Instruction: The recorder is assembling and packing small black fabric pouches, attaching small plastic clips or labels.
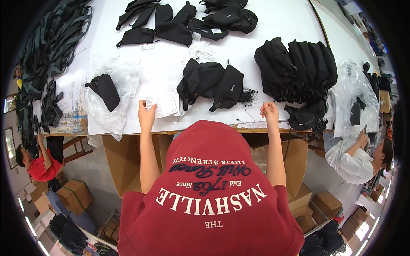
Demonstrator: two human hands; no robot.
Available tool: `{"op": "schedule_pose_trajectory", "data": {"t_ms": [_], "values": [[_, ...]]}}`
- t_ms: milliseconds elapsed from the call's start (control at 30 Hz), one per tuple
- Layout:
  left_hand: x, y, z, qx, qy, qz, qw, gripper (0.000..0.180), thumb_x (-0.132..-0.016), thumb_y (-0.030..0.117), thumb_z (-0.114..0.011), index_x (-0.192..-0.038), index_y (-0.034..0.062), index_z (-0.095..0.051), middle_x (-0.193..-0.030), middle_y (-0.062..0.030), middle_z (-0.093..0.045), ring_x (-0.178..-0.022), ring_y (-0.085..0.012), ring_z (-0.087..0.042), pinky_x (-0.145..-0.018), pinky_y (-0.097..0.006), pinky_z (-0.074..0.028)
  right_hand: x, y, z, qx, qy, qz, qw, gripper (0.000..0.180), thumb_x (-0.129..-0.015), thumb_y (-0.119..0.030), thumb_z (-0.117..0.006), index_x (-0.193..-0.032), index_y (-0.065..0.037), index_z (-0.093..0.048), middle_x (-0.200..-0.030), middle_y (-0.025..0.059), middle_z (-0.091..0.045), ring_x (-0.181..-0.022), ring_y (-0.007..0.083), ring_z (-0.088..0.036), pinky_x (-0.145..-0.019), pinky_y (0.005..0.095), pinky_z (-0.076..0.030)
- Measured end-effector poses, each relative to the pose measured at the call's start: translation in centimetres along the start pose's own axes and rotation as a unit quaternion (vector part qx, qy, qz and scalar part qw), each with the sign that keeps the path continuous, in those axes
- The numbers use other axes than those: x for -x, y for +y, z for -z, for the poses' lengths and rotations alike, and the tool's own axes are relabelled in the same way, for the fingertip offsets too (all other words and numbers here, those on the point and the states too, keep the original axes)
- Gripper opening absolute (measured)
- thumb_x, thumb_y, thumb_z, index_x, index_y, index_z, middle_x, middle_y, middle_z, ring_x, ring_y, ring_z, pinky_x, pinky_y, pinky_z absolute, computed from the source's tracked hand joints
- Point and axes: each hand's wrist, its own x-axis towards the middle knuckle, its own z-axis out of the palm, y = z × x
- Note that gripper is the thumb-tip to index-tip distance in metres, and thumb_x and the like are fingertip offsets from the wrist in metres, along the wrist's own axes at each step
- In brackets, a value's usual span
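My left hand (146, 114) rests at the near edge of the white table (273, 25) and pinches a small white paper tag (150, 102) from a stack of white tags (167, 104). My right hand (270, 112) is closed at the table edge, its fingers pinched on what looks like a thin black string (247, 116). A bundle of black strings (250, 96) lies just left of it. Between my hands sits a pile of black pouches (211, 83). My red shirt (209, 192) fills the lower middle.
A large heap of black bags (299, 68) lies right, more black pouches (179, 21) at the far edge. One pouch on clear plastic bags (112, 91) is left. Cardboard boxes (74, 194) stand below. One person in red (40, 164) sits left, another in white (354, 162) right.
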Motion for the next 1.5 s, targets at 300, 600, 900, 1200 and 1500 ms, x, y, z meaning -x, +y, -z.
{"op": "schedule_pose_trajectory", "data": {"t_ms": [300,600,900,1200,1500], "values": [[2.3,5.6,2.2,0.382,-0.093,0.096,0.915,0.039,-0.087,0.012,-0.059,-0.122,0.0018,-0.044,-0.097,-0.0070,-0.060,-0.090,-0.0156,-0.057,-0.079,-0.028,-0.045,2.6,-5.1,-2.6,-0.010,0.013,-0.084,0.996,0.024,-0.091,-0.024,-0.061,-0.102,-0.002,-0.063,-0.086,0.0111,-0.069,-0.061,0.0064,-0.056,-0.051,0.0186,-0.041],[7.3,17.0,-0.6,0.342,-0.367,-0.105,0.859,0.036,-0.090,0.013,-0.060,-0.124,0.0081,-0.048,-0.081,0.0037,-0.046,-0.067,-0.0039,-0.040,-0.060,-0.018,-0.033,7.5,-13.1,-12.6,-0.136,-0.190,0.008,0.972,0.011,-0.095,-0.014,-0.052,-0.098,-0.004,-0.056,-0.089,0.0118,-0.067,-0.079,0.0125,-0.060,-0.079,0.0247,-0.046],[8.0,17.3,-2.9,0.482,-0.358,-0.065,0.797,0.028,-0.097,0.017,-0.049,-0.120,0.0017,-0.045,-0.091,-0.0058,-0.056,-0.072,-0.0118,-0.055,-0.065,-0.023,-0.044,8.3,-12.7,-16.0,-0.230,-0.270,-0.040,0.934,0.013,-0.096,-0.014,-0.052,-0.097,-0.002,-0.055,-0.090,0.0119,-0.066,-0.084,0.0145,-0.062,-0.079,0.0256,-0.047],[8.4,18.0,-2.0,0.287,-0.248,-0.165,0.910,0.022,-0.094,0.006,-0.049,-0.116,0.0096,-0.049,-0.078,-0.0064,-0.055,-0.068,-0.0136,-0.054,-0.064,-0.025,-0.042,9.1,-11.0,-16.2,-0.079,-0.091,0.141,0.983,0.023,-0.091,-0.005,-0.056,-0.112,-0.001,-0.049,-0.101,0.0110,-0.062,-0.082,0.0111,-0.061,-0.072,0.0215,-0.048],[9.7,18.4,-2.8,0.172,-0.251,-0.241,0.921,0.039,-0.081,-0.005,-0.046,-0.117,0.0081,-0.048,-0.094,-0.0204,-0.061,-0.089,-0.0385,-0.061,-0.075,-0.038,-0.047,9.3,-9.7,-14.8,0.010,-0.315,-0.010,0.949,0.020,-0.093,-0.014,-0.057,-0.107,-0.002,-0.053,-0.069,-0.0006,-0.055,-0.058,0.0052,-0.046,-0.052,0.0218,-0.037]]}}
